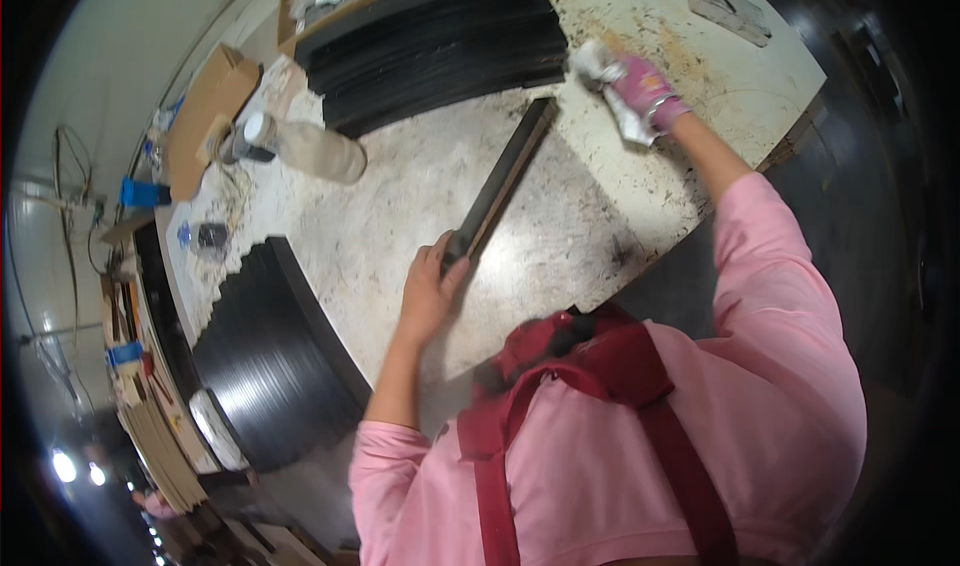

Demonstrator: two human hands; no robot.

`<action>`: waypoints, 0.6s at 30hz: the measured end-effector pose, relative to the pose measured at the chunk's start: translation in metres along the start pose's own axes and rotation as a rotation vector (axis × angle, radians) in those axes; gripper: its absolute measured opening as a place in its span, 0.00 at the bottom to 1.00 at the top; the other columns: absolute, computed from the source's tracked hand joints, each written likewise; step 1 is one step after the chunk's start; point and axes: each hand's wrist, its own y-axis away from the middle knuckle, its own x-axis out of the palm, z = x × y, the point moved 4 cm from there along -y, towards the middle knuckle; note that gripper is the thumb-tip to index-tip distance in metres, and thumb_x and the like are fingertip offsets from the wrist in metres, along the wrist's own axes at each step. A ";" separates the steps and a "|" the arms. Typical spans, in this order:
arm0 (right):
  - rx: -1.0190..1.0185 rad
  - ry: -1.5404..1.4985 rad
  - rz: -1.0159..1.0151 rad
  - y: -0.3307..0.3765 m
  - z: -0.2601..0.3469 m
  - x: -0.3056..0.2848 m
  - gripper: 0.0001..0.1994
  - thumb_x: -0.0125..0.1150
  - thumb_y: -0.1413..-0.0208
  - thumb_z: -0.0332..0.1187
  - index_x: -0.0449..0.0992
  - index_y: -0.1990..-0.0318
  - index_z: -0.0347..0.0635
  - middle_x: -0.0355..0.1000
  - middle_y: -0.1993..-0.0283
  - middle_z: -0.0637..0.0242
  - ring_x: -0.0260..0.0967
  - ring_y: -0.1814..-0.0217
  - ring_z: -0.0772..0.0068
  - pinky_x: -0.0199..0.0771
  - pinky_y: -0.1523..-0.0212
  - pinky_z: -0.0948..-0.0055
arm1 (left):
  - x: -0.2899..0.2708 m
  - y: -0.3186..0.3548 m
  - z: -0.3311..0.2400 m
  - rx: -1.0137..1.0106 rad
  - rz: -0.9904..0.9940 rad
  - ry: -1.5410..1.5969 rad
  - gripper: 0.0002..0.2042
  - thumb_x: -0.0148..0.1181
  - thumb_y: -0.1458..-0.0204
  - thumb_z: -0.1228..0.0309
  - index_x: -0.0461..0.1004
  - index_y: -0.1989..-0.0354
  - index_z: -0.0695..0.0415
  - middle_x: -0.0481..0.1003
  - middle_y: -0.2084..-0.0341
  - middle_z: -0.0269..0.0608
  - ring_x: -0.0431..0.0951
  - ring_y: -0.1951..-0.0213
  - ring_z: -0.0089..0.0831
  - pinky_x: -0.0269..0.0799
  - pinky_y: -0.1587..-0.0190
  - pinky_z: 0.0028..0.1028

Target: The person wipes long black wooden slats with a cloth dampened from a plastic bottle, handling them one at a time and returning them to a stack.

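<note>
My bare left hand (428, 291) grips the near end of a long, dark, straight strip (508, 171). The strip slants away to the upper right across a worn, pale worktable (390, 201), and a brownish side face shows along its length. On the far right of the table, my right hand (643, 84) wears a pink glove and is closed around a crumpled white cloth (630, 126). Part of the cloth bunches out past the fingers close to the table's stained surface. Just left of the cloth lies a wide stack of black strips (435, 51).
A second black stack (275, 356) lies at the left edge. A cloudy plastic bottle with a white cap (318, 150) lies near a cardboard piece (208, 116) and a small dark jar (211, 239). At the far right rests a worn block (728, 11). A blue container (145, 193) stands beyond.
</note>
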 end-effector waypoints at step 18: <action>-0.224 0.109 0.158 -0.013 0.048 0.088 0.15 0.51 0.41 0.42 0.75 0.60 0.40 0.76 0.65 0.55 0.75 0.62 0.57 0.74 0.63 0.65 | 0.033 0.072 0.006 -0.600 0.368 1.574 0.27 0.44 0.41 0.45 0.66 0.49 0.58 0.70 0.68 0.47 0.73 0.71 0.34 0.74 0.72 0.29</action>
